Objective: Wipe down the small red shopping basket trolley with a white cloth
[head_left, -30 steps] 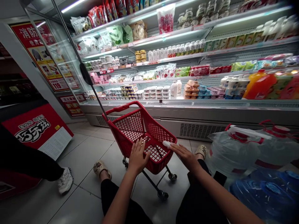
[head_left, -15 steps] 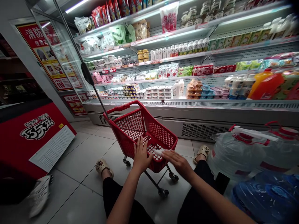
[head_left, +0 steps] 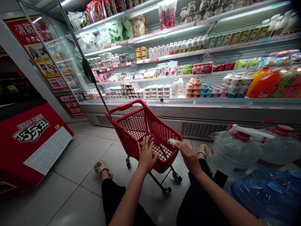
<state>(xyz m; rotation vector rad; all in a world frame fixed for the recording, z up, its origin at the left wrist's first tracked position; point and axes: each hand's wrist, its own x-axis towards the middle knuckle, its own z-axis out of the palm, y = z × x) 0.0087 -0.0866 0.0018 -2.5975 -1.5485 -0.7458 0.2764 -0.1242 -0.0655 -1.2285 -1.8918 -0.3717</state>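
A small red shopping cart (head_left: 135, 125) with a mesh basket stands between my legs, tilted in view, its handle at the far end. My left hand (head_left: 147, 155) rests on the near left part of the basket rim, fingers stretched out and holding nothing. Over the right part of the rim is my right hand (head_left: 188, 156), its fingertips pressing a small white wad (head_left: 172, 142) that looks like a tissue against the red plastic. The basket floor shows grey strips through the mesh. Part of the wad is hidden under the fingers.
A lit refrigerated shelf (head_left: 150, 103) with yogurt, bottles and packets lies ahead. Clear water jugs (head_left: 235, 150) and a blue jug (head_left: 265, 191) stand close on my right. A red freezer (head_left: 35, 150) is on the left. A thin pole (head_left: 100, 97) rises from the cart.
My right hand has slid the white wad rightward and away from me along the rim. My left hand and the cart have shifted slightly right. A white shoe at the left has left view.
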